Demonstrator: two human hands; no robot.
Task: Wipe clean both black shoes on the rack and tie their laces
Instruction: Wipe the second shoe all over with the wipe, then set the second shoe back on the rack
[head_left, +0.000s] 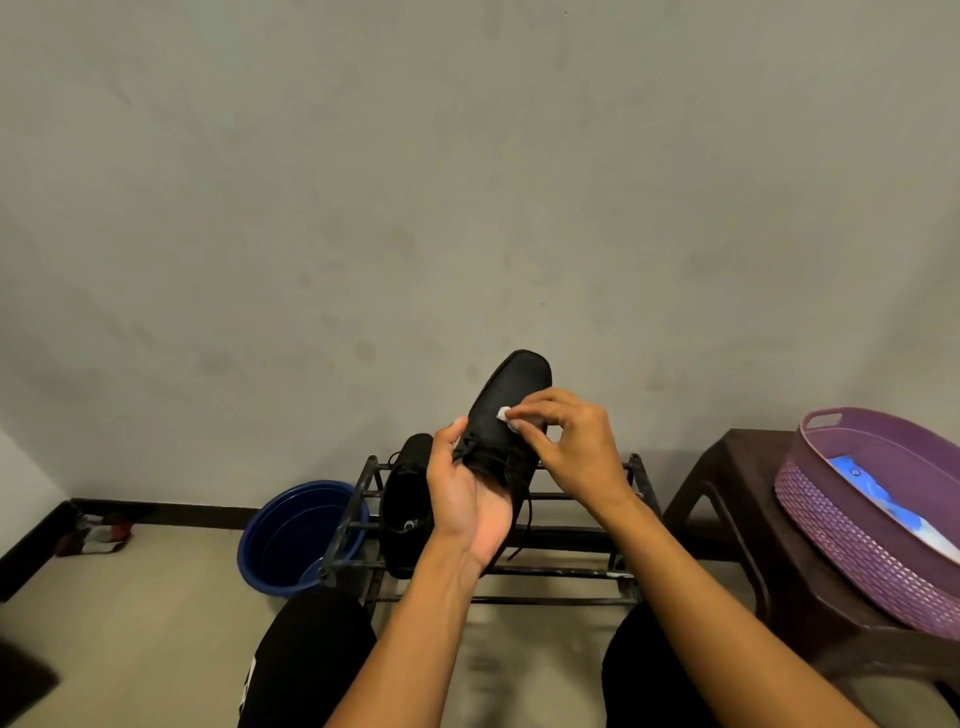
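1. the left hand (467, 499) has its grip around a black shoe (506, 415), held up above the rack (571, 535), toe pointing up.
2. the right hand (571, 441) pinches a small white wipe (505, 415) against the shoe's top.
3. its laces (524, 514) hang loose.
4. the other black shoe (408, 499) sits on the rack.

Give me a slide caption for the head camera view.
Left hand holds a black shoe while right hand wipes it with white wipe.
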